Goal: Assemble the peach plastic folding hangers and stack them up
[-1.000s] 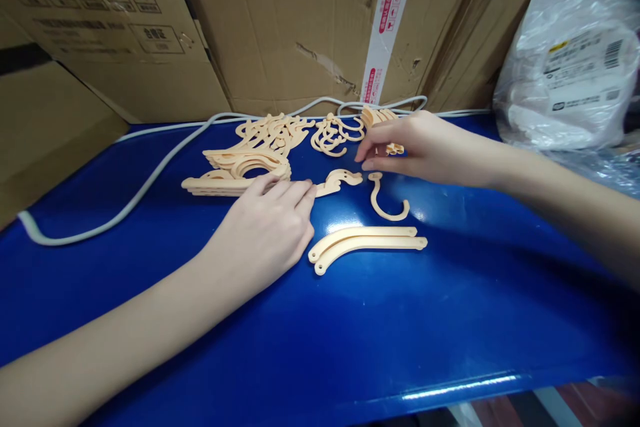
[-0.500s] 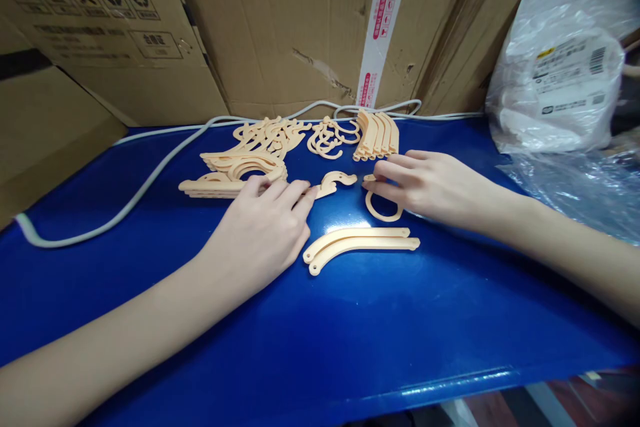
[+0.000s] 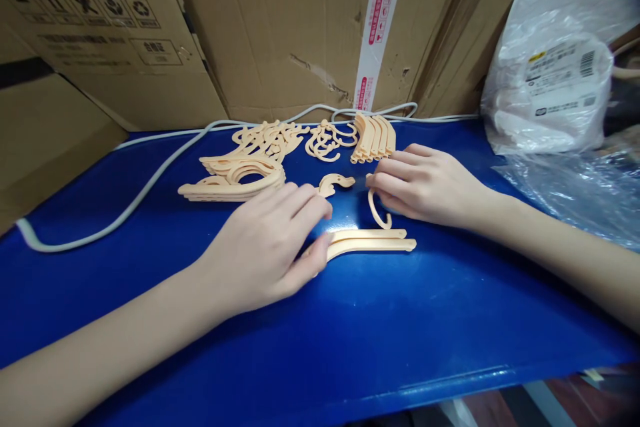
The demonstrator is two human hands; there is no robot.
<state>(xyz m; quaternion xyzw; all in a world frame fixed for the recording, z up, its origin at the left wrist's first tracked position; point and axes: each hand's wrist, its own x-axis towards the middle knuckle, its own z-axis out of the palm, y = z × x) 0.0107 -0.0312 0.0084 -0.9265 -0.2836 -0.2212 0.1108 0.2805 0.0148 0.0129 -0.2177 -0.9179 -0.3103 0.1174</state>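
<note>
My right hand (image 3: 423, 183) is closed on a beige plastic hook (image 3: 374, 208), whose curved end hangs below the fingers. My left hand (image 3: 275, 240) hovers over the near ends of two curved beige hanger arms (image 3: 370, 240), thumb and fingers apart, hiding those ends. Whether it touches them I cannot tell. Just beyond the left fingers lies a beige piece with a curved, hooked end (image 3: 336, 181), partly covered by the hand. To its left is a stack of beige hanger pieces (image 3: 220, 192).
Behind are a pile of curved beige pieces (image 3: 270, 140), loose hooks (image 3: 325, 140) and a row of hanger arms (image 3: 374, 137). A white cable (image 3: 165, 177) runs along the left and back of the blue table (image 3: 350, 347). Cardboard boxes (image 3: 300, 33) and a plastic-wrapped bundle (image 3: 547, 93) stand around.
My left hand has left the hooked-end piece and come toward me and right, over the two hanger arms. The hook in my right hand has turned, its open end now pointing down.
</note>
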